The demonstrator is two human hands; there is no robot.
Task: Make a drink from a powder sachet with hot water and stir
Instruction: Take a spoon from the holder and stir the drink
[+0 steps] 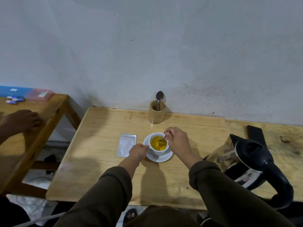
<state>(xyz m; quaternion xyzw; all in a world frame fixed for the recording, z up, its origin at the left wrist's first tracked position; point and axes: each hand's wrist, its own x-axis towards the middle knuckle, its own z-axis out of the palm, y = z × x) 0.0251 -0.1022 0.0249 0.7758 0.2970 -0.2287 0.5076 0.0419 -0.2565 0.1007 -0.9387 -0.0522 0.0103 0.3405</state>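
Observation:
A white cup [159, 151] full of yellow drink stands on a white saucer [161, 158] in the middle of the wooden table [101, 174]. My right hand [177, 140] pinches a metal spoon [162, 142] whose bowl dips into the drink. My left hand [139, 151] is closed on the cup's handle at its left side. The silver sachet [126, 145] lies flat on the table just left of the cup.
An electric kettle [249, 161] stands at the right. A wooden holder [157, 113] with another spoon sits by the wall. A dark phone [255, 134] lies at far right. Another person's hand [23, 119] rests on a second table at the left.

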